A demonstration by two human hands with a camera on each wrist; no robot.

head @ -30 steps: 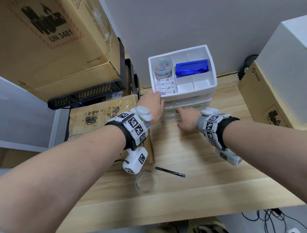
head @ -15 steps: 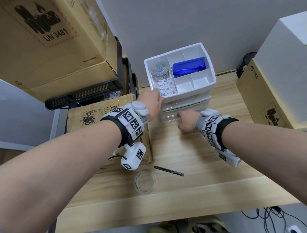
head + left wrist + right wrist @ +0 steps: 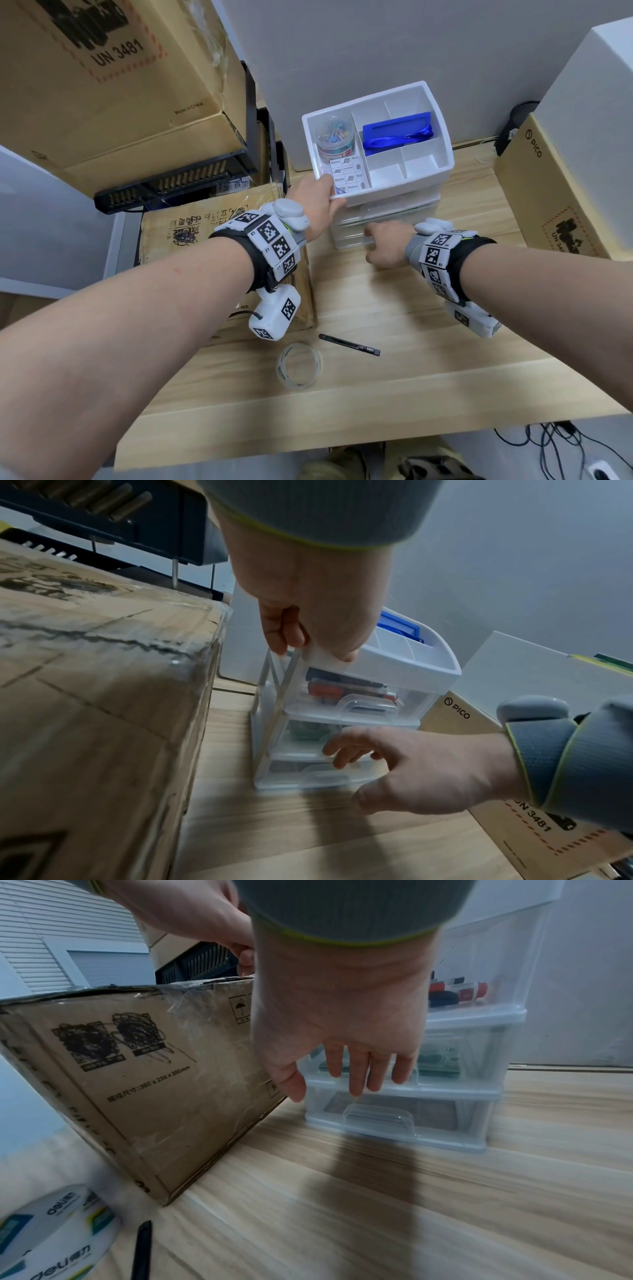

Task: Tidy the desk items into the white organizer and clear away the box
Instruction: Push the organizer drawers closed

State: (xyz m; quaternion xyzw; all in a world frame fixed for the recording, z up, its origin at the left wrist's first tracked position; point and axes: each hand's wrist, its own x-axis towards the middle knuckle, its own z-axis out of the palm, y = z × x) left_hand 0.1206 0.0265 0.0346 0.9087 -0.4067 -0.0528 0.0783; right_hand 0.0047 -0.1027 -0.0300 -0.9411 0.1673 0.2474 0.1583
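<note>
Organizer (image 3: 394,192) stands on counter (image 3: 376,394) at 12 o'clock. Left hand (image 3: 317,198) fingers (image 3: 287,631) clamp its near-left rim. Right hand (image 3: 387,245) fingers (image 3: 359,1069), straight and apart, meet the middle drawer (image 3: 455,1058).

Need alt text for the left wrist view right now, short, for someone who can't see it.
The left hand grips the front left corner of the white organizer by its top tray, while the right hand reaches open-fingered toward the clear middle drawer. A taped cardboard box fills the left side, standing on the wooden desk.
</note>
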